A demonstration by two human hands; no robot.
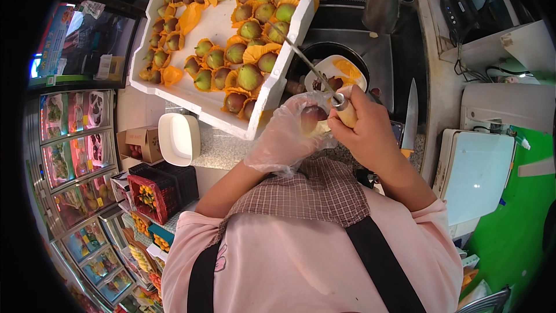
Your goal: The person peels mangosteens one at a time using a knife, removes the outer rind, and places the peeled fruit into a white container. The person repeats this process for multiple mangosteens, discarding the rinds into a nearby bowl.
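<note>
In a clear plastic glove, my left hand (289,134) holds a reddish fig (312,118) with a pale green part. My bare right hand (367,128) grips the wooden handle (347,114) of a tool with a long thin metal shaft (304,58), which points up and left, over the rim of the foam box. Its exact kind I cannot tell. Just beyond both hands, a white bowl (323,67) with orange wrappers and dark pieces rests in a round black vessel (362,58). To the left, a white foam box (204,111) holds many figs (249,77) in orange paper wrappers.
A knife (410,117) lies right of my right hand, its blade pointing away. An empty white tub (179,139) stands left on the granite counter (219,150). Further left are a cardboard box (150,139) and fruit crates (160,193). A light blue-topped case (480,174) is at right.
</note>
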